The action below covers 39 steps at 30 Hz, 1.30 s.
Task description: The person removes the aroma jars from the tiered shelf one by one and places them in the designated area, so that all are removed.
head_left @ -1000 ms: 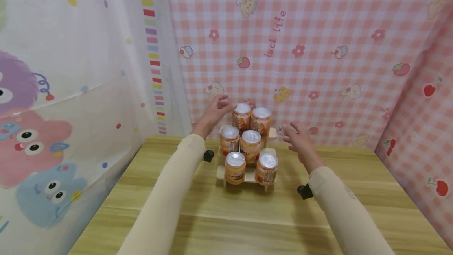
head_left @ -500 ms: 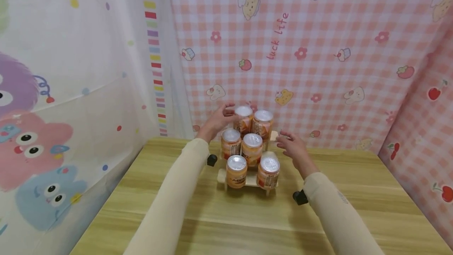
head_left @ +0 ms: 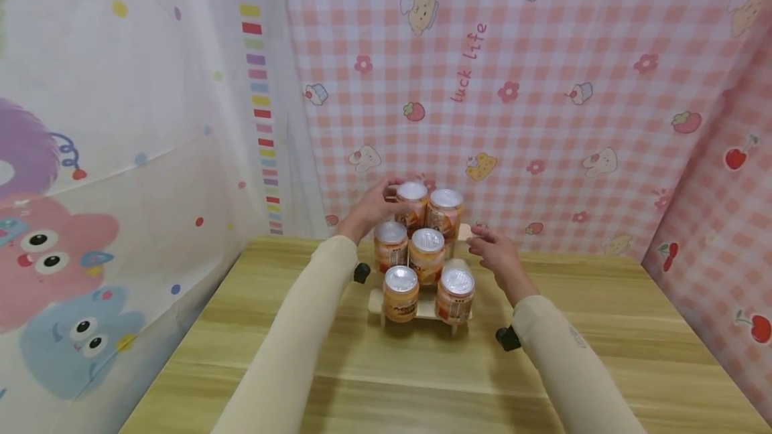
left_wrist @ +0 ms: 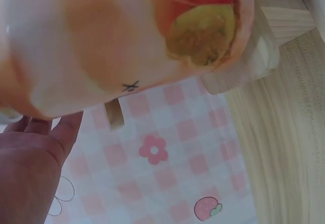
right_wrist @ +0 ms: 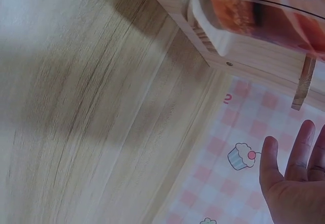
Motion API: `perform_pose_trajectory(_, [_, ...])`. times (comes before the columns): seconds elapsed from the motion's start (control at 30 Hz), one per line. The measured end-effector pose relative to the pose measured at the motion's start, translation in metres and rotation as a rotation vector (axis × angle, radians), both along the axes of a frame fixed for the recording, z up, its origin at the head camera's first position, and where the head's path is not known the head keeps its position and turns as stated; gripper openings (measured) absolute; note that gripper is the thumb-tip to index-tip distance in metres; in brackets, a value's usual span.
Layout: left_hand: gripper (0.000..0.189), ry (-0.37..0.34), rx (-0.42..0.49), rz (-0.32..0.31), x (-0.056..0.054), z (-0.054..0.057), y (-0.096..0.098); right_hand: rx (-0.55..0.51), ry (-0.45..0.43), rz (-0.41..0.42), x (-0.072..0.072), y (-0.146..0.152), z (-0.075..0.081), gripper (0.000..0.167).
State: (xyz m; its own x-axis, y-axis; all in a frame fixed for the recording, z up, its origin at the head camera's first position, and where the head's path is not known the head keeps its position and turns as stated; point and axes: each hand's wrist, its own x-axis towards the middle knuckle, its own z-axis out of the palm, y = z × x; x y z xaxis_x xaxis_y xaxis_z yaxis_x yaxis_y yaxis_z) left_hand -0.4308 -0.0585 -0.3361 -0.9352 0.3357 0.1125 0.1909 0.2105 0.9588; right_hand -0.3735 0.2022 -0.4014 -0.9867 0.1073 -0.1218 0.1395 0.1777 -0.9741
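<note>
A three-tier wooden rack [head_left: 374, 301] stands on the table, with two orange-labelled, silver-lidded cans on each tier. My left hand [head_left: 375, 208] is at the back-left can [head_left: 413, 211], its thumb across the front and its fingers around the far side. A can [left_wrist: 117, 36] fills the top of the left wrist view and hides the fingertips of the left hand [left_wrist: 30, 163]. Beside the right end of the top tier, my right hand [head_left: 499, 253] is held with fingers extended. The right wrist view shows that hand [right_wrist: 297, 183] apart from the can [right_wrist: 269, 16].
The back-right can [head_left: 445, 213] stands close beside the back-left one. Two middle cans and two front cans [head_left: 401, 295] are in front of them. A pink checked cloth [head_left: 543, 119] hangs behind the wood-grain table [head_left: 362, 380]; a white patterned curtain [head_left: 169, 106] hangs at left.
My left hand has moved right to the back-left can and its fingers have come around it. The right hand has moved left, closer to the rack. The cans stay on their tiers.
</note>
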Motion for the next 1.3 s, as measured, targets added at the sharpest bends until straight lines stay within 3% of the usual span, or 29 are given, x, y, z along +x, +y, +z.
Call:
perform_pose_trajectory(0.4, [0.058,0.054,-0.012,0.010,-0.003,-0.003,0.001,0.052,0.018,0.011,-0.001,0.000,-0.003,0.047])
perform_pose_trajectory(0.5, [0.063,0.070,-0.017,0.053,-0.002,-0.003,-0.003,0.056,0.025,0.022,0.000,-0.002,-0.003,0.048])
perform_pose_trajectory(0.67, [0.072,0.129,0.012,0.153,0.001,0.011,-0.015,0.048,0.015,0.026,0.002,-0.004,-0.003,0.048])
perform_pose_trajectory(0.83, [0.070,0.203,0.089,0.197,0.005,0.030,-0.040,0.047,0.018,0.018,0.002,-0.002,-0.003,0.048])
perform_pose_trajectory(0.97, [0.072,0.225,0.082,0.221,0.020,0.034,-0.075,0.048,0.014,0.025,0.003,-0.003,-0.004,0.049])
perform_pose_trajectory(1.1, [0.075,0.191,0.035,0.203,0.048,0.025,-0.117,0.091,0.031,0.037,0.003,-0.004,-0.005,0.049])
perform_pose_trajectory(1.2, [0.074,0.157,-0.020,0.177,0.072,0.009,-0.142,0.124,0.058,0.036,0.003,-0.003,-0.004,0.049])
perform_pose_trajectory(1.3, [0.070,0.140,-0.056,0.171,0.098,-0.022,-0.155,0.136,0.070,0.039,0.004,-0.002,-0.002,0.048])
